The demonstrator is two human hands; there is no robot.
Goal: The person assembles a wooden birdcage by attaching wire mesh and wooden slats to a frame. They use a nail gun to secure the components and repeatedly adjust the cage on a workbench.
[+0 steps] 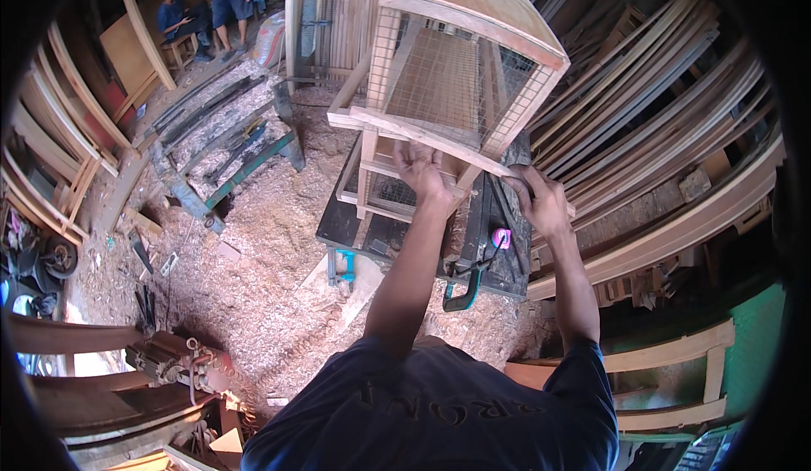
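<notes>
Wood-framed cage (460, 65) w/ wire mesh panels sits tilted on a dark workbench (342, 222), and both hands are on its lower front rail. Left hand (422, 171) reaches up to that rail near its middle, fingers curled over the edge and gripping it. Right hand (541, 201) is further along the same rail at the cage's lower right corner, closed around the wood there; fingertips hidden behind the rail, so exact hold can't be told. Cage leans away from the person, top end pointing up and back, mesh visible thru front and side. Under it a second wooden frame (380, 188) w/ mesh lies on the bench. Just below right hand, a small pink tape measure (501, 237) rests on the bench top, next to a black and green clamp (460, 289) hooked at the bench edge. A blue tool (345, 266) hangs off the bench's front left. Floor round the bench is thick w/ sawdust and shavings (253, 251). To the left stands a green-framed machine (228, 146) covered in dust. Curved timber lengths (676, 133) are stacked along the right side. Far back at upper left, two other people (207, 2) are near a small stool, well apart from the bench.
</notes>
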